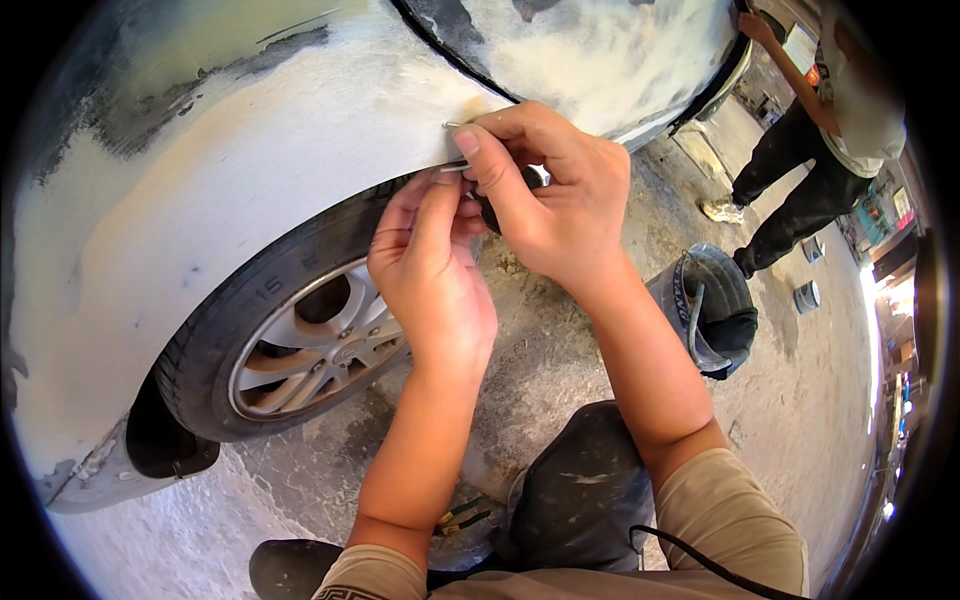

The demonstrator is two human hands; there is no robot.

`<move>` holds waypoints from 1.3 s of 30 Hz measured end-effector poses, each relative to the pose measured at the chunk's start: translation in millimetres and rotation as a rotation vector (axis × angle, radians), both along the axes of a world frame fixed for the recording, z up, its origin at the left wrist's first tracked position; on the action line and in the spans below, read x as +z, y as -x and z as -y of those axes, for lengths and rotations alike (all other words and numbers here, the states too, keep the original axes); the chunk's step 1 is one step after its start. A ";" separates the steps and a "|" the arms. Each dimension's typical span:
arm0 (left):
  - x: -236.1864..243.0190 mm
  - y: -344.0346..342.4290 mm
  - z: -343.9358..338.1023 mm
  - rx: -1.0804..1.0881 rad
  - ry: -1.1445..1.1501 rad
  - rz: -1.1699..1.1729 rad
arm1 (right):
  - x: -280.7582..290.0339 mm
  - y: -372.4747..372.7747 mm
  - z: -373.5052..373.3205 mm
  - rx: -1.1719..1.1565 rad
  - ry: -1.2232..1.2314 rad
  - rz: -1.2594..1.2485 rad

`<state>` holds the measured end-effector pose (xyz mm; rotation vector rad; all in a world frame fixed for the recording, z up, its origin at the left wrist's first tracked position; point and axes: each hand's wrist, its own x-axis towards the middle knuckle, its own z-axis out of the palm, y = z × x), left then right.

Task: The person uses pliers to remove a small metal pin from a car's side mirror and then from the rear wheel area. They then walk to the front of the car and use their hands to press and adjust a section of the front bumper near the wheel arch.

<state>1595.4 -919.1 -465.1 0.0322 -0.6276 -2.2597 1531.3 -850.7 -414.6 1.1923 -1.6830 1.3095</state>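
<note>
My left hand (432,265) is closed, thumb and fingertips pinching a small thin metal piece (455,169), possibly a pin or screw. Just above it to the right, my right hand (560,195) pinches another small metal piece (450,125) between thumb and forefinger, only its tip showing. Both hands are close together in front of the car fender (300,130), above the edge of the wheel arch. The fender is patchy white, grey and yellowish. Below it is the tire (215,370) with a silver alloy rim (330,350). A dark rounded part shows behind my hands, its kind unclear.
A dark bucket (665,290) with black cloth stands on the concrete floor at right. Two small cans (807,296) stand beyond it. Yellow-handled pliers (463,517) lie near my knee (585,480). Another person (810,150) stands at the car's far end, one hand against it.
</note>
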 end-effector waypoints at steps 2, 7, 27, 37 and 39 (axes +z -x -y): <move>-0.5 0.5 0.5 0.015 -0.008 0.022 | -1.5 0.5 -0.8 -0.020 -0.007 -0.008; -4.1 -2.0 -0.5 0.021 -0.027 0.056 | -5.9 4.8 -0.6 -0.024 0.023 -0.022; -32.4 -8.4 5.3 -0.008 -0.026 0.135 | -17.8 25.4 -11.2 -0.058 0.070 -0.076; -23.4 -34.5 7.8 -0.066 0.133 0.158 | -25.9 -5.9 -13.6 0.104 0.051 -0.039; -11.9 -39.9 6.6 -0.026 0.197 0.131 | -25.2 -16.7 -0.9 0.149 0.092 0.004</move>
